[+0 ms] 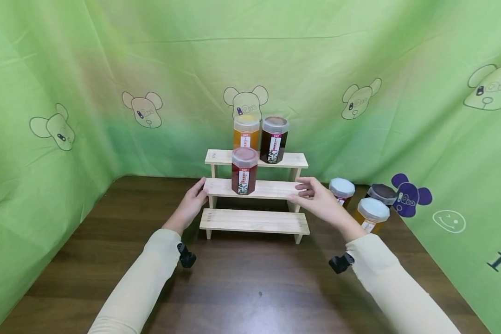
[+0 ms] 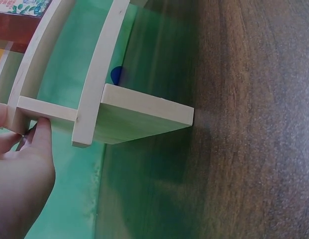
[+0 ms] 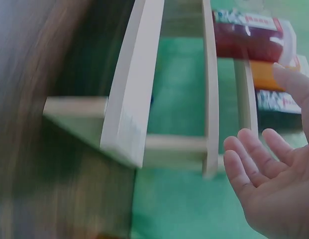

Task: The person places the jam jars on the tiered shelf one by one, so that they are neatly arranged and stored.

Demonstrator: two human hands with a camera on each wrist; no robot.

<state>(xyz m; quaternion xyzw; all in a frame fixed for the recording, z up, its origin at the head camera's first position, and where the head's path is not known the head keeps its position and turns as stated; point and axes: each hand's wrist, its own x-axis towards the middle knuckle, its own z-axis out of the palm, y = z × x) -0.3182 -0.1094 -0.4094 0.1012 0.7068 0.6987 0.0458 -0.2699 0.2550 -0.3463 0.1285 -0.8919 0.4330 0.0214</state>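
Note:
A three-step wooden display rack (image 1: 254, 220) stands on the table. At the left end of its middle step, my left hand (image 1: 192, 204) grips the wood, and in the left wrist view the fingers (image 2: 43, 137) reach under the board. My right hand (image 1: 317, 199) hovers by the other end of that step, fingers spread and nothing held. On the middle step, left of centre, sits a dark red jar (image 1: 244, 178) with a clear lid. Up on the top step are an orange jar (image 1: 245, 138), partly hidden by the red one, and a dark brown jar (image 1: 273, 144).
To the right of the rack, partly behind my right hand and forearm, are a white-lidded jar (image 1: 341, 187), a dark-lidded jar (image 1: 382, 194) and an orange jar with a white lid (image 1: 373, 211). Green printed cloth (image 1: 309, 69) surrounds the brown wooden table (image 1: 242, 278).

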